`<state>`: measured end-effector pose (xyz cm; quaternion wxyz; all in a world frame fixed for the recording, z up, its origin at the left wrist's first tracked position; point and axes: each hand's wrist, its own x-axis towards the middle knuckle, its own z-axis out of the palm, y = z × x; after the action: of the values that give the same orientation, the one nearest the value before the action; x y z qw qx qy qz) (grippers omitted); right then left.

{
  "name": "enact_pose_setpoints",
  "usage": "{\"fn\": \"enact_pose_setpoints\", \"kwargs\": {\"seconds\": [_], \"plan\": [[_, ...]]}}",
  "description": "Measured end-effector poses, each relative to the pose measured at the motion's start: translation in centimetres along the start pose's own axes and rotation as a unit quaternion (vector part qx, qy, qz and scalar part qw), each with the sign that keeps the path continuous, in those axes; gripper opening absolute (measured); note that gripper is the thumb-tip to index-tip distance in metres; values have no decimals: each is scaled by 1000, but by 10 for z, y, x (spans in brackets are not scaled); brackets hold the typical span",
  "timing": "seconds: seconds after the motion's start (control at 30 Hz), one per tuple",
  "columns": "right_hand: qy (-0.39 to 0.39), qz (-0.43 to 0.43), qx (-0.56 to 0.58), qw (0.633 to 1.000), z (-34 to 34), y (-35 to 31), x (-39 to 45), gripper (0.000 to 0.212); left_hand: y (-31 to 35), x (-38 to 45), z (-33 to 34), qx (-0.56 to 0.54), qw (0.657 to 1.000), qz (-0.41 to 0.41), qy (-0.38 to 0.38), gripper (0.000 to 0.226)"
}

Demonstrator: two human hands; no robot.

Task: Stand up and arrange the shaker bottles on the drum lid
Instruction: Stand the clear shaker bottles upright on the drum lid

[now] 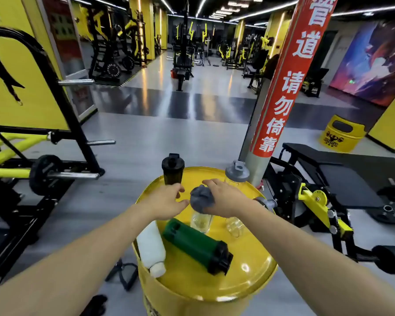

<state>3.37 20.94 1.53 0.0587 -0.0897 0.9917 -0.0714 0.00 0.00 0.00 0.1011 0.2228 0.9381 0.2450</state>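
Note:
On the yellow drum lid (244,277), a black shaker (172,168) stands upright at the far left. A clear shaker with a grey cap (237,173) stands at the far right. My right hand (224,198) grips the grey cap of a clear shaker (201,221) in the middle, which is upright or nearly so. My left hand (167,201) hovers beside it with fingers apart, holding nothing. A green shaker with a black cap (196,246) and a white bottle (151,248) lie on their sides near me. Another clear shaker (235,225) lies under my right forearm, its grey cap at the right rim.
A grey post with a red banner (283,92) rises just behind the drum. A black bench and yellow machine (317,197) stand to the right. A weight rack with a barbell (55,174) is on the left. Black handles (126,273) lie on the floor by the drum.

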Motion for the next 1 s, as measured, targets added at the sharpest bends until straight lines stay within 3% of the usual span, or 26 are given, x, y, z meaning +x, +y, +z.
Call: {"fn": "enact_pose_setpoints", "kwargs": {"seconds": [0.13,0.2,0.37,0.43,0.6,0.73,0.83,0.93,1.0], "plan": [[-115,54,29,991,11,10,33,115,-15,43,18,-129,980,-60,-138,60],[-124,64,49,989,15,16,46,118,-18,64,25,-170,967,-71,-175,57],[-91,105,125,982,17,23,74,85,-25,106,21,-236,951,-77,-186,41],[-94,140,148,975,11,24,92,82,-26,122,16,-253,948,-79,-178,37],[-26,223,141,964,7,34,147,88,-38,173,3,-372,917,-133,-51,32],[27,255,102,961,9,44,177,105,-53,193,-13,-251,959,-64,117,13],[60,261,115,956,14,49,195,103,-72,196,-24,-81,979,2,185,24],[76,250,108,959,18,50,204,97,-94,203,-29,91,987,42,127,67],[72,234,97,965,18,51,203,96,-103,207,-29,96,993,24,61,92]]}}
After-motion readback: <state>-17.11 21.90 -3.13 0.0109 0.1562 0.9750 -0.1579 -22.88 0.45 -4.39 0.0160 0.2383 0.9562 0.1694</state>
